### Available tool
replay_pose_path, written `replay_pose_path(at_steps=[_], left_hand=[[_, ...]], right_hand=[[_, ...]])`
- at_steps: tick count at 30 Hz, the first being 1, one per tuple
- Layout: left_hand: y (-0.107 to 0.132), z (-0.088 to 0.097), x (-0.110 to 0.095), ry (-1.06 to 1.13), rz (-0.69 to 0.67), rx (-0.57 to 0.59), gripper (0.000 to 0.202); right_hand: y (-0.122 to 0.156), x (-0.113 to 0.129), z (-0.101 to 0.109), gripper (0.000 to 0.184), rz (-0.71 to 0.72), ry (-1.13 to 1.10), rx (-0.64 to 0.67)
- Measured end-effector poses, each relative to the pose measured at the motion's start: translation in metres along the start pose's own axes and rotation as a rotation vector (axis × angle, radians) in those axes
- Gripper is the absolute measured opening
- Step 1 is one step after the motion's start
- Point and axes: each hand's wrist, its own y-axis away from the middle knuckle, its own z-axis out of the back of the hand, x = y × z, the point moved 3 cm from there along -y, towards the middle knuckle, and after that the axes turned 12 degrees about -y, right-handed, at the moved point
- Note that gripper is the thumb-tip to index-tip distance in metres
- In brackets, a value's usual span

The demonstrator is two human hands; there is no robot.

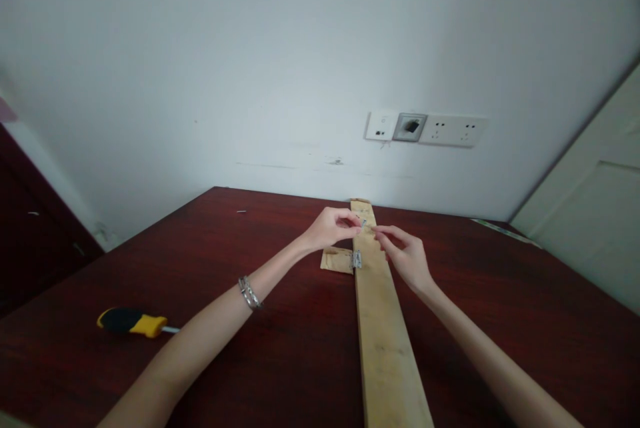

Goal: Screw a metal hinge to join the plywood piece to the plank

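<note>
A long wooden board (pixel 385 341) runs away from me across the dark red table (pixel 280 361). A small metal hinge (pixel 357 259) sits at its left edge, where a short wooden piece (pixel 337 260) adjoins it. Over the far part of the board, my left hand (pixel 331 228) has thumb and fingers pinched at a small shiny metal piece (pixel 364 223). Just to the right, my right hand (pixel 407 258) is closed in a pinch above the board; whatever lies between its fingertips is too small to name.
A yellow and black screwdriver (pixel 133 323) lies at the left, its shaft partly behind my left forearm. Farther back is a tiny metal bit (pixel 241 211). A flat strip (pixel 505 233) rests at the far right edge. Wall sockets (pixel 453 131) are above the table.
</note>
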Motion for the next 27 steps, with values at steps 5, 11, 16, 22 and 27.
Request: replay_pose_path(at_steps=[5,11,16,22,27], left_hand=[[0.001,-0.005,0.005,0.047,0.033,0.013,0.016],[0.000,-0.004,0.012,0.089,0.069,0.023,0.016],[-0.001,0.003,0.017,0.090,0.109,-0.001,0.017],[-0.003,0.005,0.028,0.067,0.140,0.027,0.018],[-0.002,0.007,0.036,-0.039,0.126,0.172,0.025]], right_hand=[[-0.004,0.020,-0.010,0.030,0.017,-0.024,0.071],[-0.009,0.020,-0.018,0.026,0.043,-0.095,0.141],[-0.017,0.016,-0.021,0.022,0.079,-0.078,0.126],[-0.028,0.005,-0.027,0.027,-0.038,-0.136,0.205],[-0.030,-0.004,-0.025,0.032,-0.083,-0.139,0.226]])
